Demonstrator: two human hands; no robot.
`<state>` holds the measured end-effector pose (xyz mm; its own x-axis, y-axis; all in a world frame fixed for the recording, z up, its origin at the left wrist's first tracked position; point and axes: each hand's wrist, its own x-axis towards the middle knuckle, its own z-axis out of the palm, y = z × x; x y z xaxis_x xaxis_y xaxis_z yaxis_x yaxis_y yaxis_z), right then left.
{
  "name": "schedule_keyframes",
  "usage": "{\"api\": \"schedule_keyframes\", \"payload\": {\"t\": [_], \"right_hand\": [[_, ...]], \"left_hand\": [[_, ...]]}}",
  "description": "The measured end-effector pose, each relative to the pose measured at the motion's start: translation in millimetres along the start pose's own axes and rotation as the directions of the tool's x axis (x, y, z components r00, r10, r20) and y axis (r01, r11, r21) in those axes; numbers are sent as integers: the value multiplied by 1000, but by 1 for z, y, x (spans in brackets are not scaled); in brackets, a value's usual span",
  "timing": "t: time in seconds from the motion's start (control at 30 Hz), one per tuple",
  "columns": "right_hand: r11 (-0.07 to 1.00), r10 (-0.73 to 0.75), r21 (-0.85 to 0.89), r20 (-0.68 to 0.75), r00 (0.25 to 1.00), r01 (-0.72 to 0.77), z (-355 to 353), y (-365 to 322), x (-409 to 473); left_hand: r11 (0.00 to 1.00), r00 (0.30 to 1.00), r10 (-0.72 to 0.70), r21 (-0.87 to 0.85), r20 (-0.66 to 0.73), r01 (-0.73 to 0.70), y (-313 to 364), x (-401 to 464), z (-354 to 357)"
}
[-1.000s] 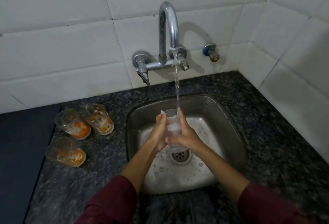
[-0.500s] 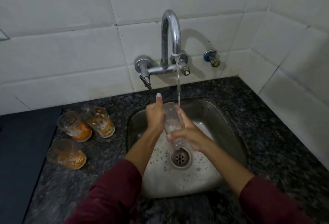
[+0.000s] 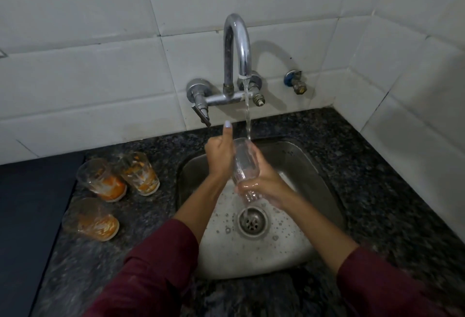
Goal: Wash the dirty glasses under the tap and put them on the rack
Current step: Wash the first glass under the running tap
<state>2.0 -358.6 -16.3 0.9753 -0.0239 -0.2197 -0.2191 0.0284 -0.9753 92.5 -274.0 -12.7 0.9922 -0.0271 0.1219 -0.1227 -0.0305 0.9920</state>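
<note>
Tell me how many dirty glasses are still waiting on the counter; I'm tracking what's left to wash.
3, all on the counter left of the sink: back-left glass, back-right glass, front glass. None appear hidden. A fourth, clear glass is held under the tap.

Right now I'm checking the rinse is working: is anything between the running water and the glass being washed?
Nothing visible. The stream from the tap falls freely to the mouth of the glass, held tilted over the sink. The left hand and right hand grip its sides, clear of the stream.
</note>
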Motion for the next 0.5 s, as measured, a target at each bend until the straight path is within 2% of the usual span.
{"api": "schedule_keyframes", "payload": {"t": [0.07, 0.1, 0.13, 0.17, 0.2, 0.23, 0.27, 0.3, 0.33, 0.43, 0.5], "right_hand": [[958, 101, 249, 161, 982, -139, -10, -3, 1], [946, 133, 269, 191, 973, -182, -12, -3, 3], [957, 156, 220, 167, 973, -191, -10, -4, 3], [985, 163, 41, 70, 984, -167, -6, -3, 5], [961, 128, -238, -56, 990, -138, 1, -5, 6], [849, 63, -511, -148, 987, -131, 8, -4, 7], [726, -30, -677, -205, 978, -120, 14, 0, 7], [689, -90, -717, -224, 971, -101, 18, 4, 7], [720, -109, -690, -216, 970, -73, 18, 6, 8], [895, -55, -447, -95, 994, 7, 8, 10, 9], [974, -6, -227, 18, 1000, 10, 0, 9, 8]], "left_hand": [[987, 994, -104, -130, -36, 99, -1, 0, -2], [986, 993, -110, -129, -43, 104, -2, 1, -2], [996, 996, -74, -55, -46, 71, -4, 3, -2], [996, 999, -11, 92, -33, 14, -6, 4, -1], [966, 999, 52, 256, -4, -49, -6, 4, 1], [917, 995, 99, 388, 14, -96, -6, 3, 4], [877, 992, 128, 464, 18, -121, -5, 2, 6], [871, 990, 139, 473, 18, -131, -2, 1, 7], [882, 990, 142, 452, 19, -135, -2, 2, 7], [940, 993, 118, 319, 18, -117, -6, 3, -1], [987, 1000, 13, 162, 7, -14, -11, 3, -6]]}}
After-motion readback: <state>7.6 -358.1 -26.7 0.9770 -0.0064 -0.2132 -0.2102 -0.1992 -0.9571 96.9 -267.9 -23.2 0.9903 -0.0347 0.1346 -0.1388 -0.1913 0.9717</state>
